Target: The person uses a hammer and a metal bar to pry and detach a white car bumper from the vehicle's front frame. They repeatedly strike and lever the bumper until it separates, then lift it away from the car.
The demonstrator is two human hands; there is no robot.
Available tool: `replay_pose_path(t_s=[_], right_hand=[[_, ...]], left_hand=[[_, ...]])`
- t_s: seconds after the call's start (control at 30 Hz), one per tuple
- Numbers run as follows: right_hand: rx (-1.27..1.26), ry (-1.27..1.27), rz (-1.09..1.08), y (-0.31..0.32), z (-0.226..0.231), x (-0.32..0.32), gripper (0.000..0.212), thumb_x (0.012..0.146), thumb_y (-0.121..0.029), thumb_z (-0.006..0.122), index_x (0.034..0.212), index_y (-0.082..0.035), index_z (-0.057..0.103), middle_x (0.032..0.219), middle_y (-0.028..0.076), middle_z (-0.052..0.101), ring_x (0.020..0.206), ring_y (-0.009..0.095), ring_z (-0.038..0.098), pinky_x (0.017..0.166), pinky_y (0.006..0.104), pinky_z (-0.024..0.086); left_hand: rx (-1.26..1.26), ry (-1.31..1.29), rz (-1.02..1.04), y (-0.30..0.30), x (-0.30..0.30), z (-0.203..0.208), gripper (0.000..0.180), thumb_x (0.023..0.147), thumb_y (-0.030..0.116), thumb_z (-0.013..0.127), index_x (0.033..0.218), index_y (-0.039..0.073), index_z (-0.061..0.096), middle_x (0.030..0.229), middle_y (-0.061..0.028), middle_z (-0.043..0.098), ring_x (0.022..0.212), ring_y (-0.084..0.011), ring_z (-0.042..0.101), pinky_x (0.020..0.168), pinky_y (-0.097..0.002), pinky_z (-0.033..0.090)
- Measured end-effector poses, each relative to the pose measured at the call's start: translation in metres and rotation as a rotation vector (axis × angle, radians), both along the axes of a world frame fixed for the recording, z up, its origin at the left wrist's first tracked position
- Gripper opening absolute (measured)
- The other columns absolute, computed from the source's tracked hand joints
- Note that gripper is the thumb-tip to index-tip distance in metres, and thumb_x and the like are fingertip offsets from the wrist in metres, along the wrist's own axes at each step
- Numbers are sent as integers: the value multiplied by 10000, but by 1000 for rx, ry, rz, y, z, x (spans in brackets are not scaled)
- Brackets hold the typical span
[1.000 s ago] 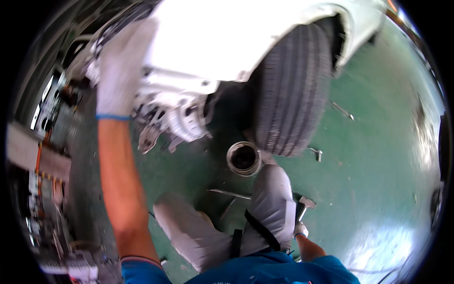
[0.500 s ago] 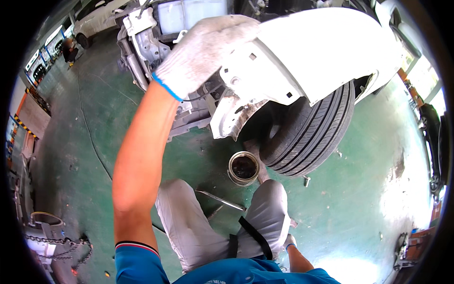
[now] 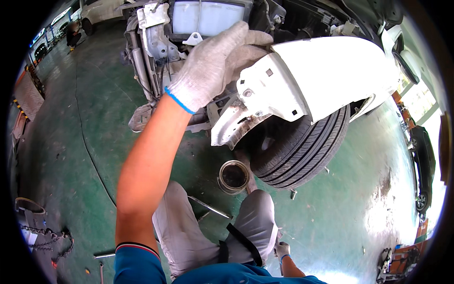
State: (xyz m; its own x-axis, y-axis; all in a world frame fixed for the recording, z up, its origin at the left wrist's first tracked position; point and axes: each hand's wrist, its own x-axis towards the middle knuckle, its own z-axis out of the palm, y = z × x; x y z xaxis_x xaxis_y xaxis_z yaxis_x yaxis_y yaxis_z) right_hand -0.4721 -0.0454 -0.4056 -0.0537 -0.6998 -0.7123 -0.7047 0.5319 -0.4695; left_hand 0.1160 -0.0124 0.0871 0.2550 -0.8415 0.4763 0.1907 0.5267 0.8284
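My left hand point(image 3: 215, 66), in a pale knit glove with a blue cuff, reaches over the front of a car. Its fingers are stretched out and apart, with the tips at the front edge of a white fender point(image 3: 336, 71). A bare-metal bracket point(image 3: 229, 125) hangs below the fender, by the tire point(image 3: 307, 149). Low beside my right knee, my gloved right hand point(image 3: 283, 249) has its fingers curled. Something thin and brownish shows by them, too small to name.
An open can point(image 3: 234, 176) with dark contents stands by the tire. A metal bar point(image 3: 209, 207) lies between my legs. A cable point(image 3: 87, 142) runs along the green floor on the left. Chains point(image 3: 52, 244) lie at the lower left. Another person point(image 3: 73, 35) crouches far left.
My left hand has lifted its fingers off the fender's top edge and spread them. My right hand shows more fully beside my knee. The whole view has shifted slightly.
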Motion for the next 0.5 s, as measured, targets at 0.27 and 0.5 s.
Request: replay_pose_path(t_s=[0.27, 0.5], right_hand=[[-243, -370, 27, -41, 132, 69, 183, 890, -184, 690, 860, -14, 633, 638, 30, 577, 464, 111, 530, 407, 270, 443], [-113, -659, 407, -25, 254, 148, 227, 894, -143, 689, 1033, 30, 644, 758, 38, 620, 613, 110, 592, 554, 265, 497]], left_hand=[[-11, 52, 1, 1, -20, 9, 645, 1101, 416, 353, 1402, -141, 476, 1422, -246, 559, 1346, -314, 532, 1151, -419, 401], [30, -45, 89, 15, -22, 9, 549, 1061, 288, 450, 1390, -150, 488, 1409, -259, 566, 1347, -324, 526, 1161, -434, 393]])
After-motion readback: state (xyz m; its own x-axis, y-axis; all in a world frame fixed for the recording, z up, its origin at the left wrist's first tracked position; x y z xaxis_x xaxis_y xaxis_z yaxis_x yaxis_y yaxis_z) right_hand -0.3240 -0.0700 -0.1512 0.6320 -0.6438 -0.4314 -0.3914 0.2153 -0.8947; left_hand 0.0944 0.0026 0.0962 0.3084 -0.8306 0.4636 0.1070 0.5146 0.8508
